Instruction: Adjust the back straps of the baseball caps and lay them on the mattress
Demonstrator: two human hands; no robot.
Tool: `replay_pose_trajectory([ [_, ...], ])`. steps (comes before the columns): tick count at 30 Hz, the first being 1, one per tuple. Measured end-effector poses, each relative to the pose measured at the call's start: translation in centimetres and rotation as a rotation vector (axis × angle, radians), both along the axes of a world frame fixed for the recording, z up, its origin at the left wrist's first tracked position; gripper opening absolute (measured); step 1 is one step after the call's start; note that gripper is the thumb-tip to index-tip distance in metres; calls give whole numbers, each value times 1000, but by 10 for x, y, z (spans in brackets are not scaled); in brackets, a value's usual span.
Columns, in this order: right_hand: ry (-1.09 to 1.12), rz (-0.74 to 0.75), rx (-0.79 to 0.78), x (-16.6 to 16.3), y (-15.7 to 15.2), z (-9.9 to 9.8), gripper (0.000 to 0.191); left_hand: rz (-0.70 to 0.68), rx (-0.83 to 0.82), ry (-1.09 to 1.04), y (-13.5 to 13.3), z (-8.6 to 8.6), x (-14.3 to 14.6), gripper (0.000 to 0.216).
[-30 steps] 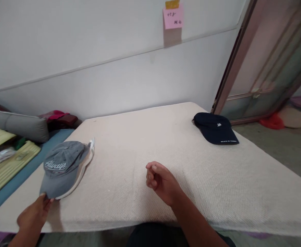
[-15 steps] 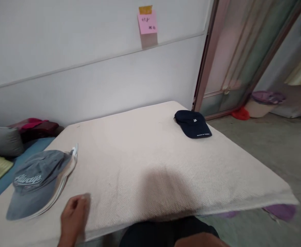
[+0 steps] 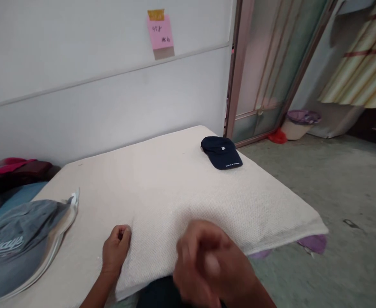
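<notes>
My left hand (image 3: 117,250) rests on the cream mat (image 3: 175,188) with its fingers curled into a loose fist and nothing visible in them. To its left lies a grey cap (image 3: 14,244) lettered "Always", on top of a white cap (image 3: 64,218) whose edge sticks out. My right hand (image 3: 210,269) is raised close to the camera over the mat's near edge and is smeared by motion, so its fingers do not read. A navy cap (image 3: 222,153) lies at the mat's far right corner, well away from both hands.
A pink sticky note (image 3: 160,33) hangs on the white wall. A door frame (image 3: 236,64), a basin (image 3: 299,124) and a red item (image 3: 277,136) stand at the right. Dark red clothes (image 3: 14,169) lie at the far left. Grey floor stretches right.
The view has swung right. My left hand has let go of the grey cap's brim and moved right onto the mat. My right hand dropped out of view, then rose again, blurred.
</notes>
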State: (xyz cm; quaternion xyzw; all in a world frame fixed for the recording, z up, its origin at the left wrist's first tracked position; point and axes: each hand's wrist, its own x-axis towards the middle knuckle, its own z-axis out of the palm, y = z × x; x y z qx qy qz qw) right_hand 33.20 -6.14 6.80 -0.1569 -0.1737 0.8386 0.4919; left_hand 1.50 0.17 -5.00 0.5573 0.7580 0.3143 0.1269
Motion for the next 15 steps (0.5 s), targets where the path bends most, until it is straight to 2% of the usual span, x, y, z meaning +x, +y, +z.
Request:
replay_pose_trajectory([
  [1, -1, -7, 71, 0, 14, -3, 23, -3, -2, 11, 0, 0, 0, 28],
  [3, -24, -154, 52, 7, 45, -19, 16, -10, -6, 37, 1, -1, -1, 27],
  [7, -78, -398, -158, 57, 98, -69, 16, -4, -32, 84, 4, -2, -2, 26],
  [9, -149, -519, -293, 87, 118, -87, 13, 14, -53, 102, 5, 0, -2, 25],
  [11, -186, -598, -341, 113, 135, -96, 9, 25, -70, 124, 4, 2, 0, 25],
  [15, -264, -744, -413, 143, 168, -98, 7, 24, -92, 153, 3, 2, -1, 24],
])
